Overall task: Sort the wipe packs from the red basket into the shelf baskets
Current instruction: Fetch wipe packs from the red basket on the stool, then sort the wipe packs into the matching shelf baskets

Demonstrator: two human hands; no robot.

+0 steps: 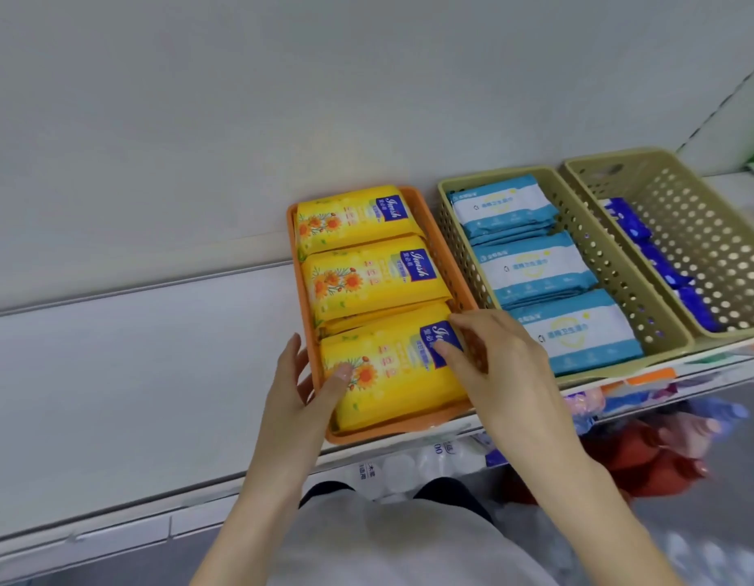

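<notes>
Your left hand [299,387] lies nearly straight, thumb pressing the nearest yellow pack [392,374] in the orange basket [301,272]. Your right hand [500,365] pinches its right end. Three yellow packs here, three light-blue packs [531,268] right of your hands.

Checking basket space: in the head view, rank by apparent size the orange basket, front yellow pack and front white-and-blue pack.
1. orange basket
2. front yellow pack
3. front white-and-blue pack; it sits slightly farther, so that gap is unsure.

White shelf [134,353] with orange basket [388,428], middle beige basket [462,247] and right beige basket [705,247] (both perforated) in a row
</notes>
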